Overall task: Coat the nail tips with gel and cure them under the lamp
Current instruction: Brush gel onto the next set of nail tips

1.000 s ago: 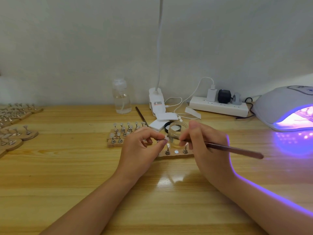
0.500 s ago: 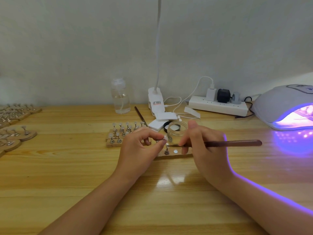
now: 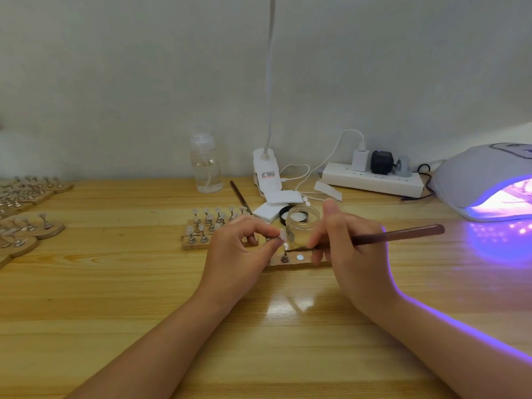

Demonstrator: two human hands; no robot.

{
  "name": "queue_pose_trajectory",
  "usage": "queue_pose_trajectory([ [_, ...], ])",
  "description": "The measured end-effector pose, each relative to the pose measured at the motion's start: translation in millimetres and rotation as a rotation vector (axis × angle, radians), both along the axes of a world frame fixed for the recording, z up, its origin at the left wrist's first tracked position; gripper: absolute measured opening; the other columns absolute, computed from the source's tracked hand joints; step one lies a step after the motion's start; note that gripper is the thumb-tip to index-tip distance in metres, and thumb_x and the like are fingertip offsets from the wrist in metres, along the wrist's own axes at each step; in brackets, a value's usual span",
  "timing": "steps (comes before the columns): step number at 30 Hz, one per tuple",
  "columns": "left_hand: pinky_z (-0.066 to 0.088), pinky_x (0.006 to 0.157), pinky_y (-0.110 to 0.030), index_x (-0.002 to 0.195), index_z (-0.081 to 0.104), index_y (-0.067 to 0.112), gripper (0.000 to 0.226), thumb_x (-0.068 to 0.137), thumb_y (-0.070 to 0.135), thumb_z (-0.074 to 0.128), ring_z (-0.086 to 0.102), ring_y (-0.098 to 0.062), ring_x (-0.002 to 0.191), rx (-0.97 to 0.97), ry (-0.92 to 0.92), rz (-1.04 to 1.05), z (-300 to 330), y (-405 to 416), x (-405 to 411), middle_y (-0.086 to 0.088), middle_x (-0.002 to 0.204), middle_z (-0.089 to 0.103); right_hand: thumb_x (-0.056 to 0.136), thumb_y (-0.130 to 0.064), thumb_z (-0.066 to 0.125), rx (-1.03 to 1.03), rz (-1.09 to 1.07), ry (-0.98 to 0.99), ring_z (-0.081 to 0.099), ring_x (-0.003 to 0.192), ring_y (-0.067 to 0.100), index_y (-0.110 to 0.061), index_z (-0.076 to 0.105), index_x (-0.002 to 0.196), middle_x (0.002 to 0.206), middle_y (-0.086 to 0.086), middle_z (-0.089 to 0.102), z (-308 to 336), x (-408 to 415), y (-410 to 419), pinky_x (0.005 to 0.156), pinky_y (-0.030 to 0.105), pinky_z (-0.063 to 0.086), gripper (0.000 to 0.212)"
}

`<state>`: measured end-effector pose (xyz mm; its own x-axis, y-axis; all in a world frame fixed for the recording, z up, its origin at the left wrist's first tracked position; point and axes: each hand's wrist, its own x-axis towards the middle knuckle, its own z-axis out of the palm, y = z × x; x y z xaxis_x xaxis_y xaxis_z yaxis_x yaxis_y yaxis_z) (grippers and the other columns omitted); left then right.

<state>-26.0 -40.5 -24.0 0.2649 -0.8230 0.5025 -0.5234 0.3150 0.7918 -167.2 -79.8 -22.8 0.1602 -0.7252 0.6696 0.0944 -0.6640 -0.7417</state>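
Observation:
My left hand [image 3: 240, 249] pinches a small nail-tip stand, its pale nail tip [image 3: 283, 235] showing above the fingertips. My right hand [image 3: 349, 246] grips a brown brush [image 3: 403, 235], handle pointing right, bristles reaching left to a nail tip on a metal stand [image 3: 285, 256]. That stand sits on a wooden holder strip [image 3: 299, 263] under both hands. A clear glass gel jar [image 3: 302, 224] stands just behind the hands. The curing lamp [image 3: 486, 180] glows violet at the far right.
Another wooden holder with several nail tips [image 3: 214, 228] lies left of the hands. More holders [image 3: 28, 226] line the left edge. Behind are a clear bottle [image 3: 205, 168], a second brush [image 3: 240, 197], a black lid [image 3: 286, 214], white pads [image 3: 273, 205], a desk lamp clip [image 3: 266, 171] and a power strip [image 3: 372, 180].
The brush handle swung up from pointing down-right to nearly level, and its tip came out from behind my left fingers to the nail tip on the strip. My left hand barely moved.

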Motion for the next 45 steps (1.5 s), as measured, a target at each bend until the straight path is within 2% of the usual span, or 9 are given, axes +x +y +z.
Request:
queue_pose_trajectory([
  [11,0.034,0.056,-0.006,0.069,0.069,0.023,0.017,0.07,0.008,0.075,0.046,0.003,0.064,-0.024,0.006,-0.026,0.0,0.3,0.2,0.013,0.07,0.062,0.088,-0.037,0.04,-0.045,-0.03,0.024,0.051,0.048,0.003,-0.011,0.062,0.06,0.052,0.003,0.058,2.7,0.4,2.0,0.051,0.013,0.039,0.044],
  [16,0.034,0.056,-0.006,0.07,0.069,0.024,0.018,0.07,0.007,0.075,0.046,0.003,0.064,-0.028,-0.003,-0.019,-0.5,0.4,0.3,0.013,0.07,0.062,0.089,-0.031,0.048,0.022,0.012,-0.016,0.051,0.044,0.003,-0.007,0.062,0.056,0.047,0.006,0.057,2.8,-0.1,2.9,0.048,0.011,0.037,0.043],
  [21,0.034,0.056,-0.007,0.069,0.067,0.027,0.022,0.069,0.007,0.076,0.047,0.003,0.064,-0.038,0.0,-0.018,-1.0,-0.2,0.8,0.013,0.069,0.061,0.091,-0.033,0.046,-0.047,-0.037,0.052,0.056,0.051,0.001,-0.014,0.063,0.062,0.054,-0.003,0.061,3.6,1.2,2.5,0.053,0.01,0.039,0.038],
  [25,0.034,0.056,-0.007,0.068,0.068,0.027,0.022,0.069,0.006,0.076,0.047,0.004,0.064,-0.04,-0.008,-0.012,-0.7,-0.4,0.2,0.015,0.068,0.061,0.088,-0.037,0.046,0.025,-0.002,-0.027,0.051,0.04,0.004,-0.013,0.062,0.053,0.045,0.008,0.056,4.1,1.2,5.3,0.047,0.011,0.038,0.045],
  [29,0.034,0.056,-0.007,0.07,0.069,0.024,0.019,0.069,0.006,0.076,0.047,0.003,0.064,-0.041,0.002,-0.022,-0.8,0.1,0.9,0.012,0.071,0.062,0.09,-0.033,0.047,-0.029,-0.029,0.036,0.053,0.049,0.001,-0.014,0.062,0.061,0.052,0.0,0.06,4.7,0.4,3.3,0.051,0.011,0.039,0.039],
  [33,0.034,0.056,-0.006,0.069,0.069,0.024,0.02,0.068,0.005,0.076,0.047,0.004,0.064,-0.048,0.003,-0.022,-0.3,0.6,0.1,0.012,0.068,0.061,0.088,-0.037,0.048,0.031,0.006,-0.018,0.051,0.041,0.005,-0.012,0.061,0.054,0.048,0.01,0.057,4.9,0.7,4.8,0.049,0.016,0.042,0.044],
  [37,0.034,0.056,-0.006,0.069,0.069,0.025,0.019,0.069,0.007,0.076,0.047,0.003,0.064,-0.052,0.005,-0.021,-0.4,-0.1,-0.2,0.013,0.068,0.061,0.09,-0.033,0.048,-0.02,-0.034,0.046,0.053,0.049,0.001,-0.016,0.061,0.061,0.053,0.0,0.06,6.0,0.5,3.8,0.052,0.011,0.039,0.036],
  [41,0.034,0.056,-0.006,0.068,0.068,0.025,0.021,0.068,0.006,0.076,0.048,0.004,0.065,-0.061,-0.004,-0.017,-0.1,0.3,-0.4,0.013,0.069,0.061,0.087,-0.038,0.05,0.048,0.001,-0.015,0.05,0.04,0.004,-0.011,0.061,0.054,0.048,0.009,0.058,5.7,1.0,5.4,0.046,0.012,0.038,0.044],
  [45,0.034,0.057,-0.006,0.07,0.069,0.025,0.02,0.068,0.007,0.076,0.047,0.002,0.065,-0.059,-0.009,-0.02,-0.6,0.6,0.6,0.011,0.071,0.062,0.087,-0.038,0.049,0.035,-0.02,0.017,0.053,0.048,0.003,-0.013,0.063,0.06,0.054,0.005,0.062,6.0,1.3,3.8,0.051,0.012,0.04,0.039],
])
